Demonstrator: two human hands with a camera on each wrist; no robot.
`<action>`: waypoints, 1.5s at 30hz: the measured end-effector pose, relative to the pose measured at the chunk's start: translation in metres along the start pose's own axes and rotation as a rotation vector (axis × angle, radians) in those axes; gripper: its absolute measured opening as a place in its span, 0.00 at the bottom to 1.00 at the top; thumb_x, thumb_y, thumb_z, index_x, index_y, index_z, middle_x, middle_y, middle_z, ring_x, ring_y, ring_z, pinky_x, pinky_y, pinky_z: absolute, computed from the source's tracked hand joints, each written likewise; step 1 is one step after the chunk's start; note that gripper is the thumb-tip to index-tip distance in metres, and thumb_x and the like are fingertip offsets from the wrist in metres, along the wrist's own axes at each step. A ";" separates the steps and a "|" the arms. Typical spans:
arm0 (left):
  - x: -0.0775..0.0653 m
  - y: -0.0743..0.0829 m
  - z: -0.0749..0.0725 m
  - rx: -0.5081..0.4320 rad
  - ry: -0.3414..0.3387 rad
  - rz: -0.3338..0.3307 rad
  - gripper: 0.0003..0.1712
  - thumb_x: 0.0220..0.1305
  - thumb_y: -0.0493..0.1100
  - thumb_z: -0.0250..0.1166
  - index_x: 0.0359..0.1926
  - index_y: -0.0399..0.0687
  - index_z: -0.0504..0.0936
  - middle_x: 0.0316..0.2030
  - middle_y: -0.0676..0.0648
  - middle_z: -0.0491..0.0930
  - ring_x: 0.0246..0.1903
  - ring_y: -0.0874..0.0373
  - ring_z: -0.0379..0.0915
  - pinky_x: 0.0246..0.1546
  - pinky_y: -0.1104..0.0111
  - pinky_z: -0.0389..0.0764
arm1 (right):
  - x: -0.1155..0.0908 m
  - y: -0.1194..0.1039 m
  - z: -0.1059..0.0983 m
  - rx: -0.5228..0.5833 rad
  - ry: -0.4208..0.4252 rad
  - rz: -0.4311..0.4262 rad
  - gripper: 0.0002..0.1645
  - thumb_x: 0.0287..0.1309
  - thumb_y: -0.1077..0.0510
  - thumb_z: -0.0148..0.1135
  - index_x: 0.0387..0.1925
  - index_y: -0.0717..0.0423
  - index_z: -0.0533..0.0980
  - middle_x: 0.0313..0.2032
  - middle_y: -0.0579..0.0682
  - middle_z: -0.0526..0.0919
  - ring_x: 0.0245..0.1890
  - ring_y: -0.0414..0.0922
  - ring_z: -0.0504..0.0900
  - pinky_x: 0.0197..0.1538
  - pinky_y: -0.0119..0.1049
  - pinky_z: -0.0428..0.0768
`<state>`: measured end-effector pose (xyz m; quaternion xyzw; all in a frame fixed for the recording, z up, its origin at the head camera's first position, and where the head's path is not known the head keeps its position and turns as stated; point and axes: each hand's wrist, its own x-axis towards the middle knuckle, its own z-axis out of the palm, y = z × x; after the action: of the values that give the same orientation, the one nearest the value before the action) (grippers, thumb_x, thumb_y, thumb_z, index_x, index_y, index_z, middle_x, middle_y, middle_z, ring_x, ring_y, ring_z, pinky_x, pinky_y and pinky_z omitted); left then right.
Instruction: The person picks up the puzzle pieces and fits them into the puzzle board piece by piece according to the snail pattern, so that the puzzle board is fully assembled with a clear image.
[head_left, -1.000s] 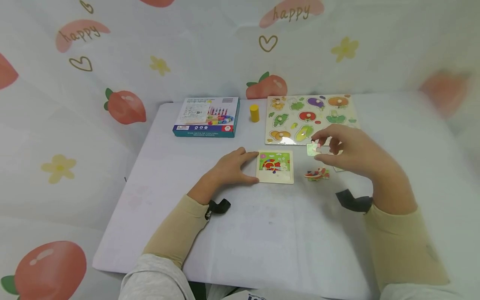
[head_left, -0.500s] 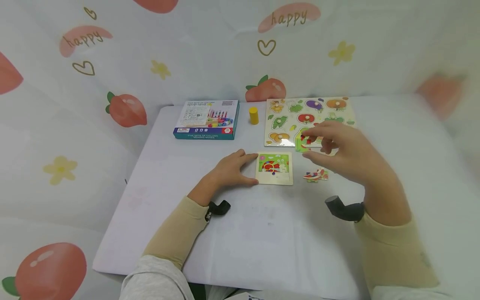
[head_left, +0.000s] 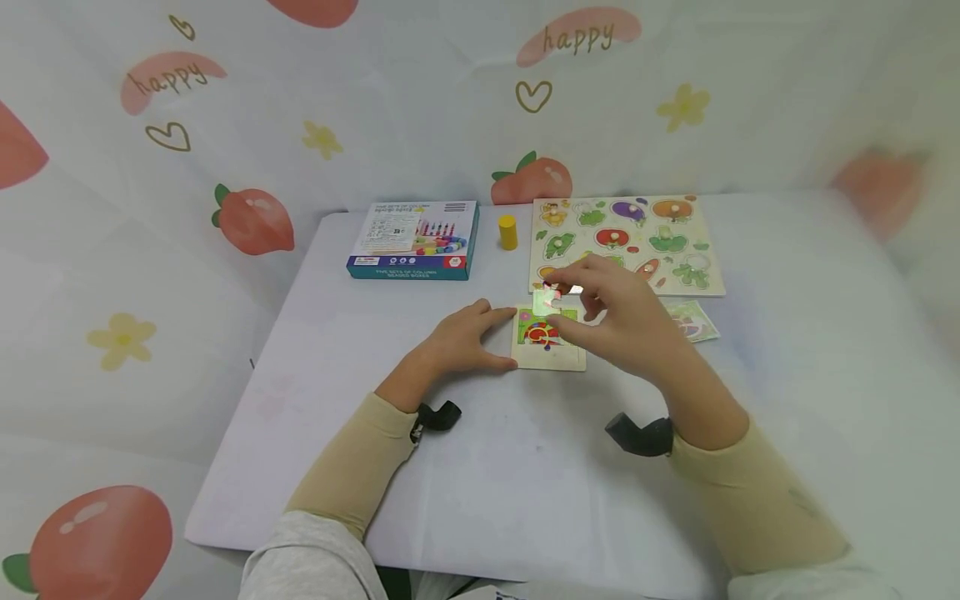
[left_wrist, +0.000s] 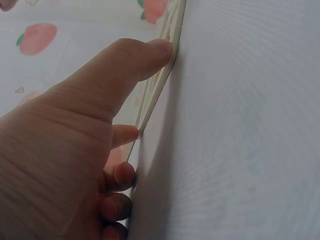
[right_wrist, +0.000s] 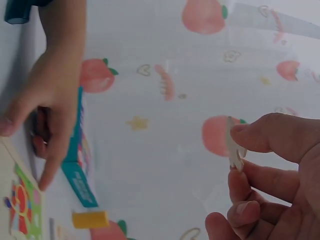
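A small square jigsaw board [head_left: 551, 360] lies on the table, showing a red snail-like picture on green above a bare pale strip. My left hand [head_left: 467, 335] rests at its left side, index fingertip at the far corner and thumb at the near one. In the left wrist view the thumb [left_wrist: 150, 55] presses the board's edge while the other fingers curl below. My right hand [head_left: 615, 321] pinches a puzzle piece [head_left: 545, 302] between thumb and fingers, raised above the board's far part. Edge-on, that thin piece [right_wrist: 234, 145] also shows in the right wrist view.
Behind stands a vegetable peg puzzle [head_left: 626, 242], with a yellow cylinder [head_left: 507, 232] and a blue-edged toy box [head_left: 412, 240] to its left. A printed card [head_left: 693, 322] lies right of my right hand. The other loose pieces are hidden behind that hand.
My right hand has moved left with the puzzle piece, from the right of the board to above it, turning the piece on the way. The left hand has stayed at the board.
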<state>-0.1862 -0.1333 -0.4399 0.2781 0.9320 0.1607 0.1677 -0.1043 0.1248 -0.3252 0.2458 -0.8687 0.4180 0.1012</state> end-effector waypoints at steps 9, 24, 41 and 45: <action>0.000 -0.001 -0.002 0.006 0.005 0.011 0.53 0.54 0.71 0.73 0.77 0.60 0.67 0.46 0.51 0.69 0.43 0.56 0.67 0.42 0.63 0.72 | 0.008 0.014 0.034 -0.023 -0.101 0.093 0.25 0.56 0.56 0.77 0.56 0.55 0.83 0.43 0.48 0.79 0.31 0.45 0.71 0.32 0.37 0.71; 0.002 -0.002 0.000 0.005 0.007 0.015 0.53 0.53 0.72 0.73 0.77 0.62 0.67 0.45 0.51 0.69 0.43 0.57 0.67 0.40 0.64 0.72 | 0.013 0.048 0.068 -0.080 -0.270 0.273 0.27 0.58 0.53 0.74 0.58 0.58 0.81 0.55 0.57 0.78 0.51 0.53 0.77 0.55 0.48 0.78; 0.001 -0.002 0.000 -0.014 0.005 0.022 0.54 0.53 0.70 0.74 0.77 0.61 0.66 0.43 0.50 0.68 0.41 0.56 0.66 0.39 0.64 0.69 | 0.009 0.068 0.090 -0.220 -0.396 0.265 0.23 0.55 0.55 0.74 0.52 0.59 0.84 0.42 0.50 0.81 0.38 0.47 0.76 0.46 0.44 0.76; 0.001 -0.002 -0.001 -0.016 -0.001 0.024 0.54 0.53 0.70 0.74 0.77 0.61 0.66 0.43 0.50 0.68 0.41 0.56 0.66 0.39 0.64 0.69 | 0.008 0.069 0.091 -0.231 -0.399 0.264 0.23 0.56 0.54 0.76 0.53 0.58 0.85 0.42 0.50 0.82 0.38 0.47 0.77 0.47 0.45 0.77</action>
<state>-0.1886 -0.1344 -0.4397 0.2878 0.9273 0.1703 0.1684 -0.1440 0.0881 -0.4259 0.1947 -0.9379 0.2691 -0.1004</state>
